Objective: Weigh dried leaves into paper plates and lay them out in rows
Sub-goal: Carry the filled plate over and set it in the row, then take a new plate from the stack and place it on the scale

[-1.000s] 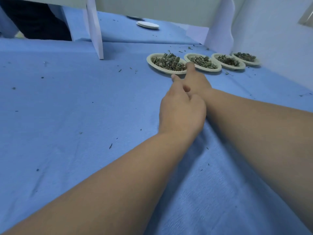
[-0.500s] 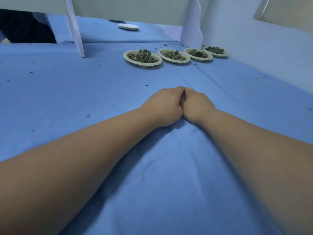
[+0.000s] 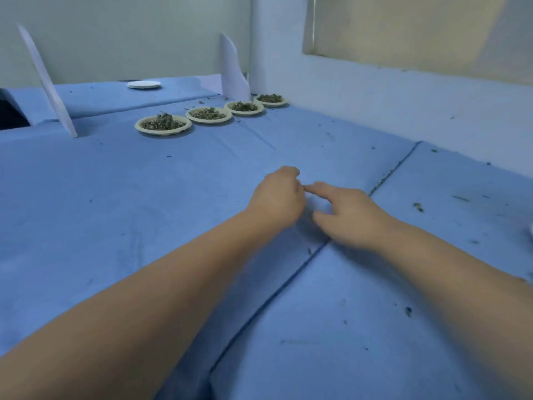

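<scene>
Separating from their earlier fist-to-fist contact, the left hand (image 3: pixel 277 197) is staying curled with nothing visible in it, while the right hand (image 3: pixel 353 216) is spreading loosely, its index finger reaching toward the left knuckles. Well beyond both hands, four paper plates (image 3: pixel 161 133) are sitting in a row, each holding dried leaves (image 3: pixel 163 124). Blue cloth (image 3: pixel 115 212) is covering the surface beneath, and a white wall (image 3: pixel 403 111) is bordering it on the right.

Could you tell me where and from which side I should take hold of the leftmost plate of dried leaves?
Take the leftmost plate by its raised rim on the near-left side, fingers slipped under the edge. It is shallow, lies flat and is heaped with loose leaves, so lift it level. Its right rim sits close beside the next plate, leaving little room there.
</scene>
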